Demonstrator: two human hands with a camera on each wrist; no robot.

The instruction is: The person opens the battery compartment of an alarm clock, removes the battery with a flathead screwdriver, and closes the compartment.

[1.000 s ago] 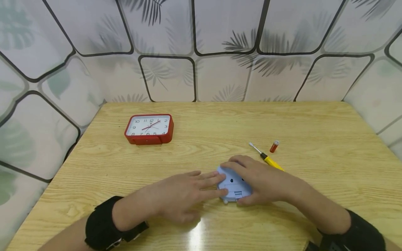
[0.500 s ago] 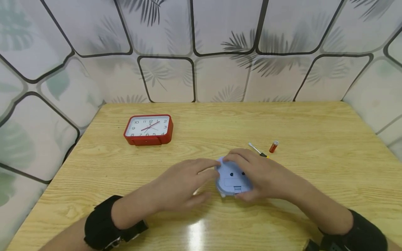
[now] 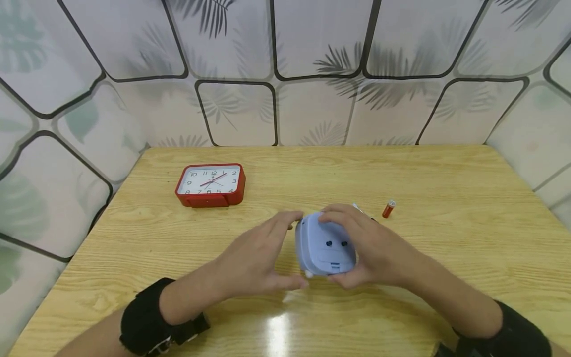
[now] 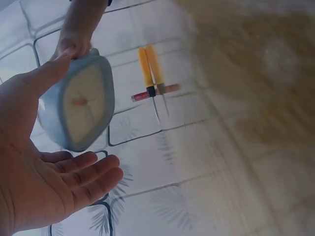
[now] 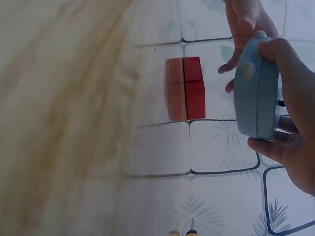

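Note:
My right hand [image 3: 374, 250] grips a small light-blue alarm clock [image 3: 327, 255] by its right side, fingers over the top and thumb at the bottom edge. The clock's back faces the head camera, with two black knobs and a battery cover. It is tilted, so its left side shows. In the left wrist view the pale face of the clock [image 4: 88, 101] is seen. My left hand [image 3: 250, 258] is beside its left side, thumb and fingers spread around that end; a gap shows at the palm. The right wrist view shows the right fingers and thumb on the clock [image 5: 253, 93].
A red alarm clock [image 3: 209, 186] lies face up at the back left of the wooden table [image 3: 290, 168]. A red battery [image 3: 388, 209] stands beyond my right hand. Beside it is a yellow-handled screwdriver [image 4: 146, 69], mostly hidden in the head view by the hand.
The blue clock has been lifted and tilted by my right hand, moving slightly away from me. My left fingers came off its back and spread at its left side.

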